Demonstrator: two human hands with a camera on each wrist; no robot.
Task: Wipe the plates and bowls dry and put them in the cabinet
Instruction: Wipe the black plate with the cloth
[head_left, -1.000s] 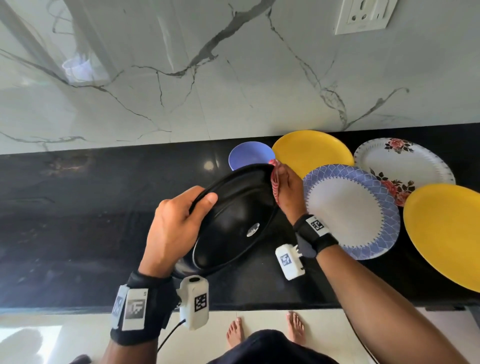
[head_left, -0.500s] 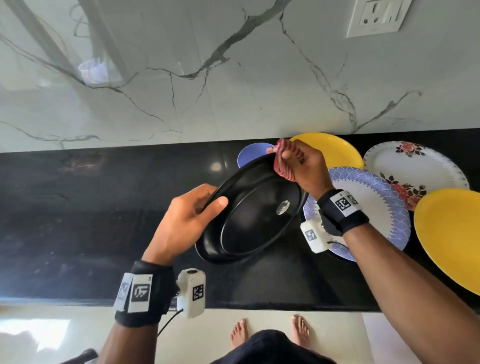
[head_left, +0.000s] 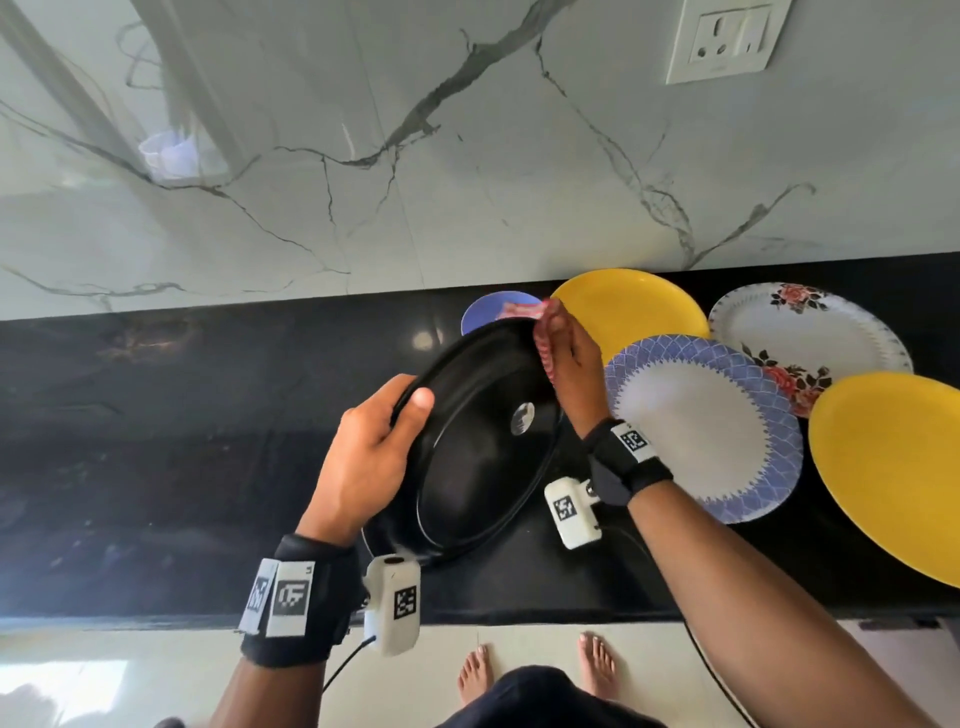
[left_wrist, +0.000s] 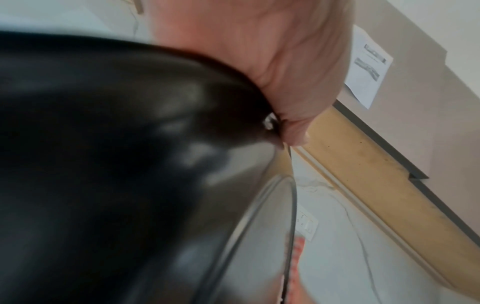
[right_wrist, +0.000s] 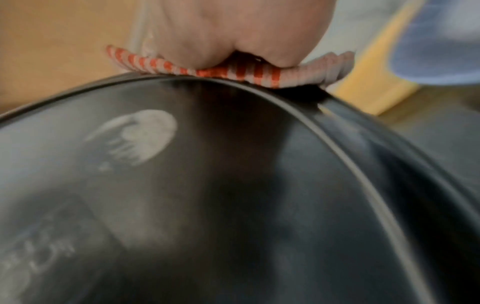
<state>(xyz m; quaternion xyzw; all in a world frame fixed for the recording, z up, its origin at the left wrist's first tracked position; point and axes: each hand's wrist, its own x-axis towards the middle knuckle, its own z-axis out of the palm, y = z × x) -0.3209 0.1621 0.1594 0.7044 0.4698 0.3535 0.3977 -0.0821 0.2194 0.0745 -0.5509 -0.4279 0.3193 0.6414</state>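
A large black plate (head_left: 478, 447) is held tilted above the black counter (head_left: 156, 441), its underside with a silver sticker toward me. My left hand (head_left: 374, 441) grips its left rim, thumb on the near face. My right hand (head_left: 566, 364) pinches a red-and-white striped cloth (head_left: 540, 343) over the plate's far right rim. The right wrist view shows the cloth (right_wrist: 207, 70) pressed on the black plate's edge (right_wrist: 233, 185) under my fingers. In the left wrist view the plate's (left_wrist: 116, 164) dark back fills the frame beside my palm.
On the counter to the right lie a yellow plate (head_left: 628, 306), a blue-patterned white plate (head_left: 706, 431), a floral white plate (head_left: 810, 332) and another yellow plate (head_left: 893, 467). A small blue dish (head_left: 488, 312) sits behind the black plate. A wall socket (head_left: 727, 41) is above.
The black plate has turned in my hands and the cloth hand slid along its rim, up and back toward the far right edge. The view shifted slightly.
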